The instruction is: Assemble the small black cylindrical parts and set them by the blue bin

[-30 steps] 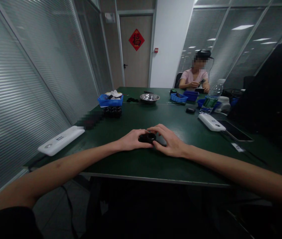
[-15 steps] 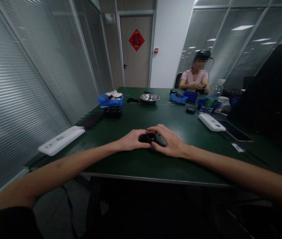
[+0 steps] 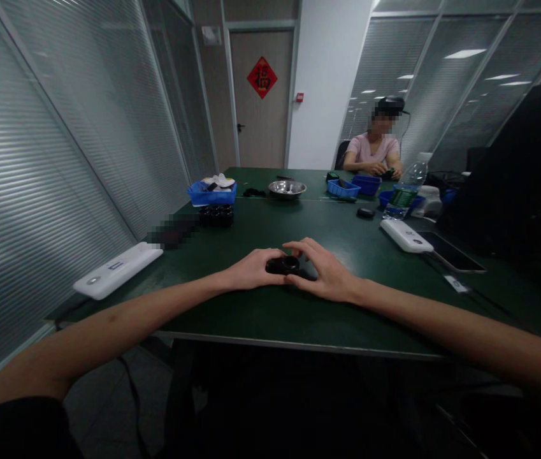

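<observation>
A small black object with a round ring-like part [image 3: 290, 263] is between my two hands, low over the green table [image 3: 260, 319]. My left hand [image 3: 255, 269] grips its left end, thumb on the near side and fingers on the far side. From the right, my right hand [image 3: 324, 271] curves around the ring end, with its index finger raised over the far side and its thumb at the near side. What the black object is cannot be made out. Parts of it are hidden by the fingers.
White power banks lie at left [image 3: 118, 270] and right [image 3: 406, 236], the right one beside a phone [image 3: 452, 252]. Farther back are a blue basket [image 3: 213, 195], black cups [image 3: 216, 215], a metal bowl [image 3: 287, 189] and a bottle [image 3: 401, 197]. A person [image 3: 373, 150] sits across.
My right thumb has shifted slightly left along the near side of the black object. My left hand has hardly moved. Across the table, the person's hands have moved a little.
</observation>
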The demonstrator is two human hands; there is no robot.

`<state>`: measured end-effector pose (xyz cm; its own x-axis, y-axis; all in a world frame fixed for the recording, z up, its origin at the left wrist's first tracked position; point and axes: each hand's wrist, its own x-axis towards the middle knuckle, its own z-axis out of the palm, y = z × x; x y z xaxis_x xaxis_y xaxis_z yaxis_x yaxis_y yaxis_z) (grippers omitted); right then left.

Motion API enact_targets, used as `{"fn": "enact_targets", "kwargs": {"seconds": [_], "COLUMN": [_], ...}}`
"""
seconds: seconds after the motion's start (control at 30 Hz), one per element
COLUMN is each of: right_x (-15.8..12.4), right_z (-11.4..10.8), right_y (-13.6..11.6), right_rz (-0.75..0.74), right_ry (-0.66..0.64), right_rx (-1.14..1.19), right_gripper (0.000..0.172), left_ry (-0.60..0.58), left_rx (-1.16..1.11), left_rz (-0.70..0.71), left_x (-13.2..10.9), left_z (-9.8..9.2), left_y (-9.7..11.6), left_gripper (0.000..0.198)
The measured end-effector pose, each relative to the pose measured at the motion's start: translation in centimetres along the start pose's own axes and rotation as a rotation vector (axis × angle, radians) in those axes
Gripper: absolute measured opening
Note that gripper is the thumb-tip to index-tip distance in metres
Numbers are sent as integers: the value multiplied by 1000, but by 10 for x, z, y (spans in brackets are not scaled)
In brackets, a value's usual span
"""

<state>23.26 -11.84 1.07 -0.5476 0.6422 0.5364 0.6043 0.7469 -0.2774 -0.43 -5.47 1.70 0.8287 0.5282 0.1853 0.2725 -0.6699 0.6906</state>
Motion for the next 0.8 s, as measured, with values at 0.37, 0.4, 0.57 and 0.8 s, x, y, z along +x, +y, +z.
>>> {"fn": "enact_targets", "kwargs": {"seconds": [0.37,0.4,0.57,0.8], "right_x": [0,0,-1,-1], "right_z": [-1,0,1,1], "right_y": [-2,-1,1,1], "right_rz": [-29,-17,-12,-12], "right_ry": [-21,-14,-5,-1], "right_rx": [37,26,25,16], "right_gripper": [53,55,56,58], "left_ry": [11,8,18,8], "left_rx": [5,7,21,15], "left_rz": [-12,-6,1,0], "left_x": [0,0,1,0], "left_z": [0,0,2,1], "left_y": [2,1,-1,-1], "left_gripper": [51,50,53,51]}}
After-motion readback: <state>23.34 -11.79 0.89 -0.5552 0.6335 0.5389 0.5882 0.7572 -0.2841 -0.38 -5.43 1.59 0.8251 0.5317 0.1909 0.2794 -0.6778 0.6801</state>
